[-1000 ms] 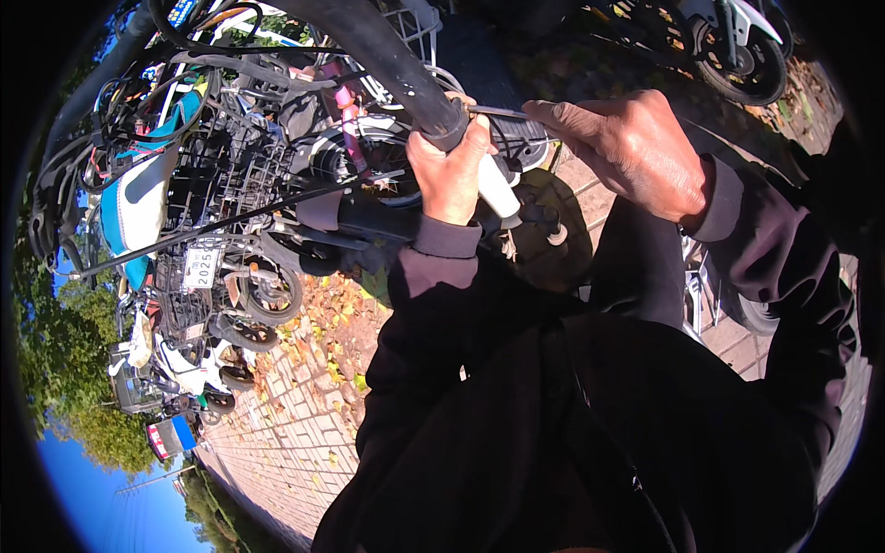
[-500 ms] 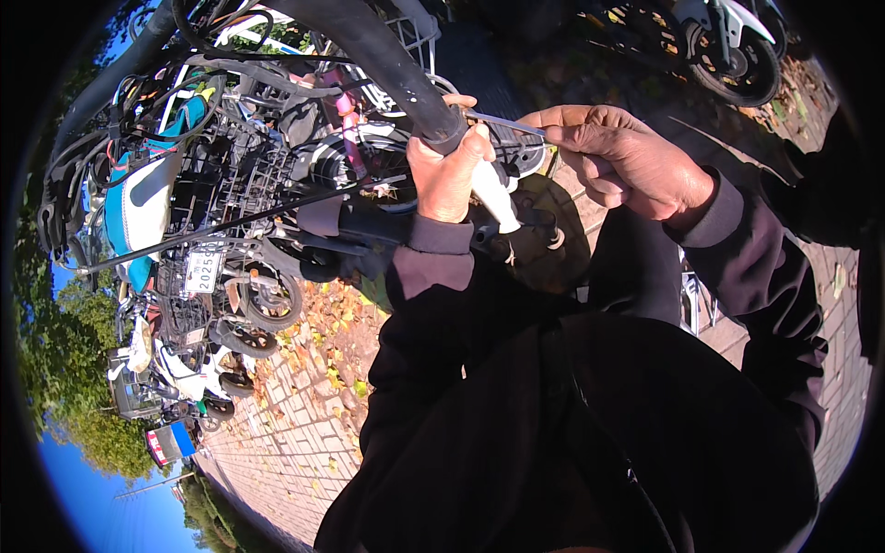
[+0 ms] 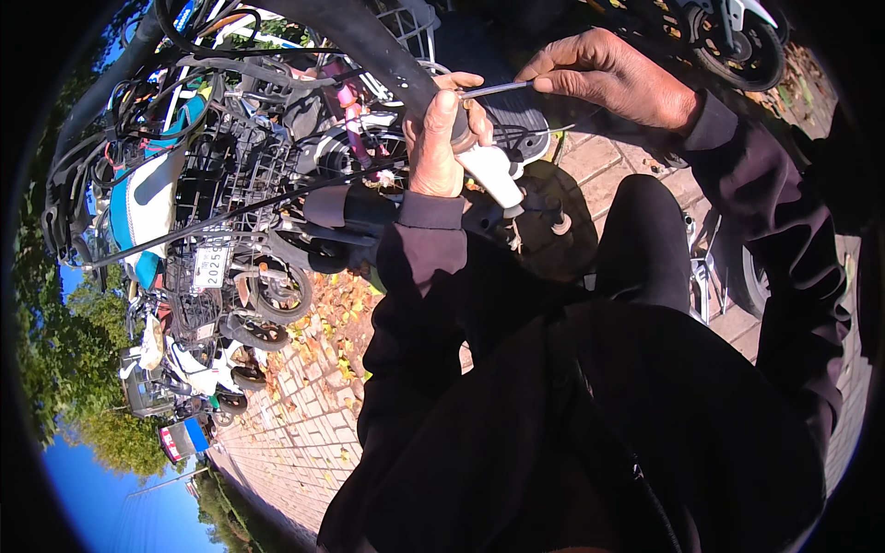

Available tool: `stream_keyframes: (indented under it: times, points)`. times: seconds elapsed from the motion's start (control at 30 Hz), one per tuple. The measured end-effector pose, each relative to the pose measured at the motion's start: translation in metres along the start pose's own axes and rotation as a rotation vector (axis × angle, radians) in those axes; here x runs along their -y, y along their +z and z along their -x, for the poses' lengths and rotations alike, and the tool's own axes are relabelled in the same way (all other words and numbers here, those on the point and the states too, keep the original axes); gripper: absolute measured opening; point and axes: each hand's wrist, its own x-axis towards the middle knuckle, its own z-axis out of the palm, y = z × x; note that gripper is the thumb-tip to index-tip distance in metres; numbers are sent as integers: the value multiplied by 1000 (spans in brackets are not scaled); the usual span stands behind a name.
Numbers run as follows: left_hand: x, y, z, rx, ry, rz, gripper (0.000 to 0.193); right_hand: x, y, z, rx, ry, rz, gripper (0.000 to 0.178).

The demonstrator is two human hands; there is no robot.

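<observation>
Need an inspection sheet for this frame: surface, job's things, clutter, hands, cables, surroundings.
Surface: brick paving strewn with fallen leaves.
Job's things: black tube ending in a white piece; thin metal rod.
Clutter: nothing seen apart from the leaves.
Hands: left hand grips the tube where black meets white; right hand pinches the rod, its tip at the left hand's fingers.
Cables: black cables looped on the parked bikes.
Surroundings: parked scooters, trees, blue sky.

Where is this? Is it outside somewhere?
Yes, outdoors, probably a street-side spot where bikes and scooters are parked or repaired. Parked scooters crowd the left, the brick paving is strewn with fallen leaves, and trees and blue sky show.
</observation>
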Motion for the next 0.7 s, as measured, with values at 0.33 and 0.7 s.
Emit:
stream_keyframes:
  times: [0.33,0.7]
  points:
    - [3,1,-3,10,7,72,47,-12,-35,-32,206,169,-181,30]
    - [5,9,2,-129,48,9,44,-25,-26,-18,148,-51,87,31]
